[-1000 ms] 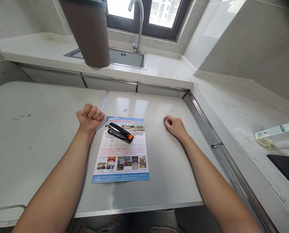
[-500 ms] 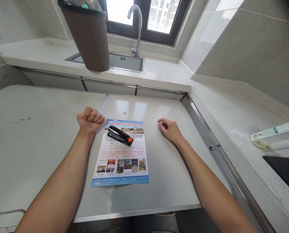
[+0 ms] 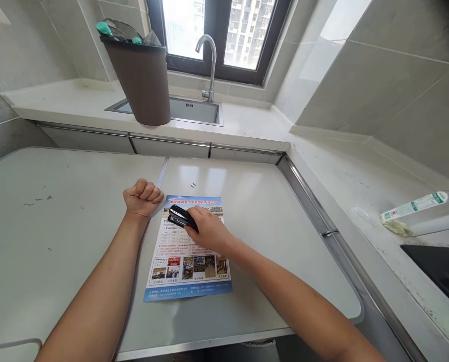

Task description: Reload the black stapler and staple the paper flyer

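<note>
A black stapler [image 3: 182,217] lies across the upper part of a printed flyer [image 3: 188,293] on the white table. My right hand [image 3: 206,229] reaches in from the right and has its fingers closed around the stapler's right end, covering its orange part. Just left of the flyer's top corner, my left hand [image 3: 144,197] rests on the table in a tight fist, and nothing shows in it. Two small strips of staples [image 3: 193,185] lie on the table beyond the flyer's top edge.
A brown bin [image 3: 143,83] with bottles in it stands at the sink [image 3: 197,110], below a curved tap [image 3: 209,68]. On the right counter lies a clear bottle with a green-and-white label [image 3: 415,206]. Small dark scraps [image 3: 39,200] dot the table's left side.
My right hand has moved left from the bare table onto the flyer and taken hold of the stapler. My left fist stays in place. The view has tilted slightly up.
</note>
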The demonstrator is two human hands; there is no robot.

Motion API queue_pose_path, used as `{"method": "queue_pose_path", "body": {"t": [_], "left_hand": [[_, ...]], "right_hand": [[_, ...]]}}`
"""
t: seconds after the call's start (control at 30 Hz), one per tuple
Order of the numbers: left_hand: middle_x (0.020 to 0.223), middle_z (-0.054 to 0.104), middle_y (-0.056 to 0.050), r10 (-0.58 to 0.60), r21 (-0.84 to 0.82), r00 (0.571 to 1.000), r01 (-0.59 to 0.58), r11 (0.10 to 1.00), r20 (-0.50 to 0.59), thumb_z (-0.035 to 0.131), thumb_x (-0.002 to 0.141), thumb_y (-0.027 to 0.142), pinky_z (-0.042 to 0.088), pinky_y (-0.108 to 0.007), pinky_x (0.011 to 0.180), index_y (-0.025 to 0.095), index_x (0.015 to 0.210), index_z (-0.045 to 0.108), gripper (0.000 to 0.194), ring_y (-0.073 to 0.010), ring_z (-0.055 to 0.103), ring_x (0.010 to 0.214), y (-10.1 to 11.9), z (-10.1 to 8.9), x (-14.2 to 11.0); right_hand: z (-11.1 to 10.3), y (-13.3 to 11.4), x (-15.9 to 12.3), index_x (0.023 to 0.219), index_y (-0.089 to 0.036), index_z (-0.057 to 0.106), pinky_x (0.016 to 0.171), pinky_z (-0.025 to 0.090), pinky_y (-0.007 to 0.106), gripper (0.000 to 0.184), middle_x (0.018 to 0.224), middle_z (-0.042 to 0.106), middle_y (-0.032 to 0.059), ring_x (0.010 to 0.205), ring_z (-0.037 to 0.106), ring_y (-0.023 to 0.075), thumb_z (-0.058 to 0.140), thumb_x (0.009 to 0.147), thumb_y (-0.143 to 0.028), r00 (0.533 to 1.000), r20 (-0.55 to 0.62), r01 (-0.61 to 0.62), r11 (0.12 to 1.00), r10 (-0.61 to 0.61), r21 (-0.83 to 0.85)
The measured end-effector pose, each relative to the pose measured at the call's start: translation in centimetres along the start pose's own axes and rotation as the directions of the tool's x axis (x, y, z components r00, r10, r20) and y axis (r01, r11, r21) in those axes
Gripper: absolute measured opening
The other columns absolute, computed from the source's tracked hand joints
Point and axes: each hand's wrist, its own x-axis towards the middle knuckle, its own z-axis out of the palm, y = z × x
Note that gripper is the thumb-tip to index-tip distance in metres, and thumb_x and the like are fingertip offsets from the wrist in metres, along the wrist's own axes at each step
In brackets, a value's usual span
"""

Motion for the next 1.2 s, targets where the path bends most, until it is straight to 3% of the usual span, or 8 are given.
{"method": "queue_pose_path", "body": {"t": [0.2, 0.37, 0.6, 0.8, 1.07, 1.2], "left_hand": [[0.047, -0.013, 0.008, -0.008, 0.01, 0.994, 0.007, 1.0, 0.109, 0.058, 0.072, 0.018, 0.012, -0.027, 0.036, 0.021, 0.049, 0.007, 0.056, -0.0093, -0.013, 0.046, 0.1, -0.6, 0.2], [0.046, -0.014, 0.007, -0.018, 0.018, 0.991, 0.016, 1.0, 0.13, 0.058, 0.072, 0.021, 0.014, -0.026, 0.036, 0.021, 0.047, 0.008, 0.055, -0.009, -0.012, 0.045, 0.0, -1.4, 0.6], [0.046, -0.015, 0.007, -0.031, 0.116, 0.992, 0.017, 0.993, 0.121, 0.062, 0.073, 0.026, 0.016, -0.027, 0.036, 0.02, 0.048, 0.009, 0.059, -0.0099, -0.008, 0.04, -0.1, -1.9, 0.8], [0.042, -0.011, 0.008, -0.087, 0.214, 0.964, 0.032, 0.976, 0.253, 0.065, 0.058, 0.019, 0.01, -0.029, 0.037, 0.021, 0.045, 0.013, 0.054, -0.0098, -0.004, 0.038, -0.2, -2.7, 1.1], [0.046, -0.015, 0.008, -0.09, 0.172, 0.984, 0.063, 0.983, 0.154, 0.065, 0.076, 0.031, 0.014, -0.028, 0.035, 0.021, 0.048, 0.009, 0.064, -0.0101, -0.004, 0.038, -0.2, -3.1, 1.3], [0.043, -0.011, 0.008, -0.092, 0.192, 0.966, 0.045, 0.98, 0.242, 0.065, 0.069, 0.023, 0.018, -0.026, 0.036, 0.021, 0.047, 0.013, 0.057, -0.0097, -0.001, 0.037, -0.2, -3.1, 1.3]], "right_hand": [[-3.3, 2.9, -2.1, 0.111, -0.023, 0.055, 0.07, 0.038, 0.029, 0.019, 0.108, 0.064, 0.0051, 0.09, 0.059, 0.0203, 0.063, 0.093, -0.025, 0.997, 0.071, 0.038, 0.999, -0.036, -0.028], [-5.8, 5.1, -4.7, 0.107, -0.023, 0.057, 0.069, 0.036, 0.027, 0.016, 0.104, 0.063, 0.0035, 0.084, 0.057, 0.0175, 0.065, 0.093, -0.026, 0.996, 0.084, 0.013, 1.0, -0.012, -0.008], [-5.7, 6.0, -5.4, 0.116, -0.024, 0.059, 0.074, 0.042, 0.03, 0.023, 0.11, 0.066, 0.0055, 0.092, 0.061, 0.0208, 0.065, 0.094, -0.025, 0.998, 0.037, 0.045, 0.998, -0.046, 0.033], [-5.9, 6.7, -5.7, 0.127, -0.025, 0.059, 0.079, 0.046, 0.031, 0.034, 0.113, 0.066, 0.0056, 0.096, 0.062, 0.0217, 0.066, 0.094, -0.026, 0.996, 0.047, 0.073, 0.994, -0.077, 0.084], [-5.8, 6.8, -5.8, 0.128, -0.025, 0.059, 0.08, 0.046, 0.031, 0.035, 0.112, 0.066, 0.0055, 0.096, 0.061, 0.0216, 0.066, 0.094, -0.026, 0.996, 0.048, 0.065, 0.993, -0.07, 0.1], [-5.9, 6.7, -5.8, 0.124, -0.024, 0.06, 0.077, 0.045, 0.03, 0.03, 0.11, 0.066, 0.0054, 0.092, 0.061, 0.0206, 0.065, 0.095, -0.026, 0.996, 0.048, 0.065, 0.993, -0.07, 0.099]]}}
